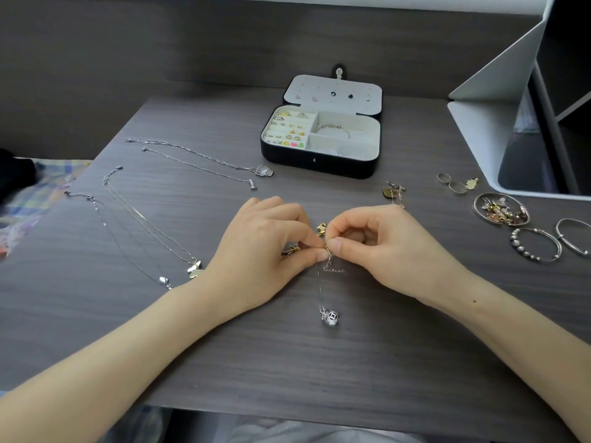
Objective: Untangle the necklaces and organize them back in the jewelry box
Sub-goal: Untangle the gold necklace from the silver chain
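Pinching tangled necklace (pixel 323 251) between both hands' fingers (pixel 335 243), pendant (pixel 331 318) apparently dangling below

The open box (pixel 321 161) sits at the table's (pixel 287 362) far middle. Straightened necklaces (pixel 153 225) lie left; bracelets (pixel 537 244) and rings (pixel 451 183) lie right. A knotted chain (pixel 324 282) lies at centre, before the box.

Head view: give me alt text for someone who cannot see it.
Both hands, left hand and right hand, pinch a tangled chain knot above a dark wood-grain table, a silver pendant trailing below. Straightened necklaces lie left, the open jewelry box behind, bracelets right.
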Demonstrator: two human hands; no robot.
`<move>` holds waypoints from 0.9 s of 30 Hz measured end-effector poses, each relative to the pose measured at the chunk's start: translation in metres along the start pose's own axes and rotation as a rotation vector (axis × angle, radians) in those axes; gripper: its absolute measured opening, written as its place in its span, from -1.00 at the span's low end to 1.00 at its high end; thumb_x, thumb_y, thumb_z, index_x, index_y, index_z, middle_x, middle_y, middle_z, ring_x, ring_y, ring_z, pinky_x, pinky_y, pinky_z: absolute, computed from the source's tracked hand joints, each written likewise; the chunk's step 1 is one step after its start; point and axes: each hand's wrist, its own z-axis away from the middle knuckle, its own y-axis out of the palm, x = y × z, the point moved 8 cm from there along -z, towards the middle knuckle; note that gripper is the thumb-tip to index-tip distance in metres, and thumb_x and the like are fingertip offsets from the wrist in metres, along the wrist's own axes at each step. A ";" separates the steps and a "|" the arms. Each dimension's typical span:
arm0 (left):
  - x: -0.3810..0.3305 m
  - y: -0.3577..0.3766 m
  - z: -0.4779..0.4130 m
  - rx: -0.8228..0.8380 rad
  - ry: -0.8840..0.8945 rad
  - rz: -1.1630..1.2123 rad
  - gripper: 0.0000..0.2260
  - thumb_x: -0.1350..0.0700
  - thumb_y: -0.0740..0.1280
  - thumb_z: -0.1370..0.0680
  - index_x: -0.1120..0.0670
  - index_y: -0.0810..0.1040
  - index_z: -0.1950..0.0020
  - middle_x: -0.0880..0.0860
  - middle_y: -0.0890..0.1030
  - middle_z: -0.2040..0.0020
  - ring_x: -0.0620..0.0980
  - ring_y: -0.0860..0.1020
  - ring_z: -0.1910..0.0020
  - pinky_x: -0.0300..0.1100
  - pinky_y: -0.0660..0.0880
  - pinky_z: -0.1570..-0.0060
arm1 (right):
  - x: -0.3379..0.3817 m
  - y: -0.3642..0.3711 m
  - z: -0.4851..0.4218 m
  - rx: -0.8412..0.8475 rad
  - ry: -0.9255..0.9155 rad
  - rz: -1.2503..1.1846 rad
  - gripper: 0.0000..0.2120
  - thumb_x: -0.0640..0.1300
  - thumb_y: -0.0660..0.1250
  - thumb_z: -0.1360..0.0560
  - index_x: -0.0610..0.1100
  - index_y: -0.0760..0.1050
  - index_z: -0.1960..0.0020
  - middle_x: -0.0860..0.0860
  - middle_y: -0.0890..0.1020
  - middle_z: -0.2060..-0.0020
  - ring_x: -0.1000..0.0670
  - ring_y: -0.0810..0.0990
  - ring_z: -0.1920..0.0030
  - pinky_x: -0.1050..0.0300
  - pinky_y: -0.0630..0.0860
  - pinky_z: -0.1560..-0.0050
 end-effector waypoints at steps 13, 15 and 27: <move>0.004 0.001 0.009 0.145 -0.021 -0.109 -0.69 -0.15 0.25 -0.49 -0.02 0.66 -0.03 -0.13 0.60 0.05 -0.02 0.51 0.11 -0.08 0.38 0.12 | 0.020 -0.021 0.006 0.007 -0.193 0.491 -0.84 -0.30 0.30 -0.48 -0.09 0.54 0.02 0.11 0.55 0.32 0.23 0.44 0.29 0.43 0.33 0.23; -0.003 -0.002 0.011 0.140 0.046 -0.206 -0.73 -0.09 0.24 -0.52 -0.01 0.66 -0.04 -0.13 0.62 -0.03 -0.01 0.52 0.04 -0.09 0.30 0.08 | 0.018 -0.023 0.005 0.003 -0.173 0.472 -0.81 -0.30 0.32 -0.47 -0.08 0.58 -0.03 0.10 0.58 0.32 0.23 0.46 0.30 0.47 0.32 0.25; -0.011 0.004 0.039 0.396 0.090 -0.302 -0.62 -0.24 0.06 -0.59 -0.20 0.54 -0.26 0.08 0.47 -0.38 0.16 0.45 -0.33 0.08 0.21 -0.29 | 0.012 -0.021 -0.016 -0.158 -0.201 0.640 -0.84 -0.27 0.29 -0.48 -0.09 0.61 0.04 0.02 0.63 0.18 0.07 0.46 0.25 0.10 0.43 0.13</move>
